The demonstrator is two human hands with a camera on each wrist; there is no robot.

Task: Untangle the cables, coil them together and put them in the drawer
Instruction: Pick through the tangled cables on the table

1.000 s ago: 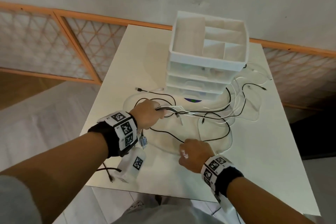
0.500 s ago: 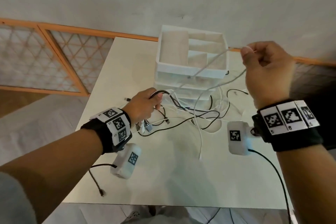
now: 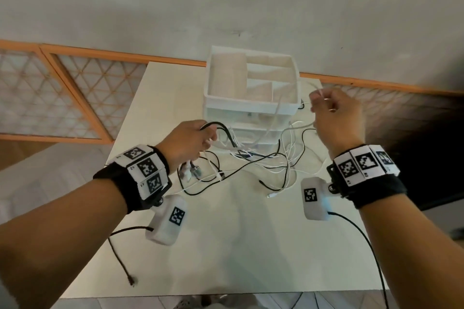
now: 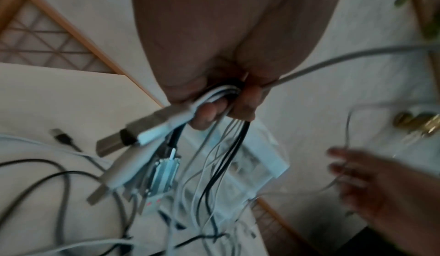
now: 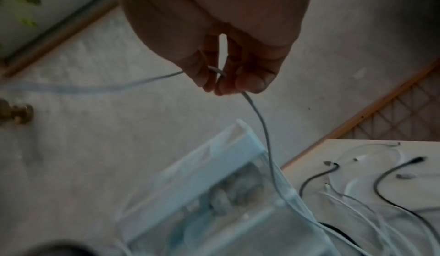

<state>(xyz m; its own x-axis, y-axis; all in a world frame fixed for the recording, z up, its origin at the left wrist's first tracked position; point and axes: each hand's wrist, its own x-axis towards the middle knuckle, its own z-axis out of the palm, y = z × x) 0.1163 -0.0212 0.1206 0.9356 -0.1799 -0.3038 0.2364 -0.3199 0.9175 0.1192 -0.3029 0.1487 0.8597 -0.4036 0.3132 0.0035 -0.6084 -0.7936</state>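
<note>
My left hand (image 3: 193,139) grips a bundle of black and white cables (image 4: 228,94) above the white table (image 3: 226,246). Their plugs (image 4: 133,137) hang below the fist. My right hand (image 3: 331,113) is raised beside the drawer unit (image 3: 251,108) and pinches one white cable (image 5: 259,120) between thumb and fingers. That cable droops down past the unit's front. A tangle of black and white cables (image 3: 271,165) lies on the table between my hands, in front of the unit's drawers, which look shut.
The white drawer unit has an open compartment tray (image 3: 251,80) on top and stands at the table's far edge by the wall. A black lead (image 3: 123,263) from my left wrist camera trails to the front left. An orange lattice screen (image 3: 62,93) stands to the left.
My right hand lifted a white cable from the table up high to the right, then came down a little toward the drawer unit. My left hand raised its bundle off the table.
</note>
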